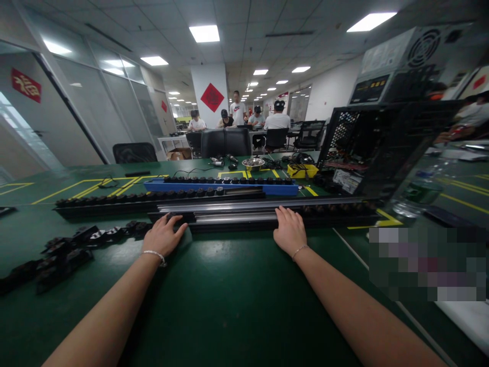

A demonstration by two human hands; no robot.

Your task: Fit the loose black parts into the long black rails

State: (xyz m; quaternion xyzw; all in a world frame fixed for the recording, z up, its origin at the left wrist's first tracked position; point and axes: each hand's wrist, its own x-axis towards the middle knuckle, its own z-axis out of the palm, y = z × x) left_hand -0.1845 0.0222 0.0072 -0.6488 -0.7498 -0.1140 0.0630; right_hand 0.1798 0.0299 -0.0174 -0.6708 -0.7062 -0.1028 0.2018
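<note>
While both bare forearms reach in from the near side and slant inward, I have the left hand (pixel 165 236) palm down by the left end of the long black rail with shiny silver metal strips (pixel 235 218). Its thumb stands apart from the forefinger; whether it grips anything, I cannot tell. The right hand (pixel 289 230), back upward, points far with its fingers close together and its fingertips at the silver strips; I cannot tell whether it is closed on them.

The rail lies flat on the green table (pixel 229 306), its long axis running left to right, across my forearms' direction. Just beyond, a long black strip with a row of black knobs (pixel 133 200) and a long blue tray (pixel 221 188) run roughly parallel. Left of my left hand sits a cluster of small black parts (pixel 72 250).
</note>
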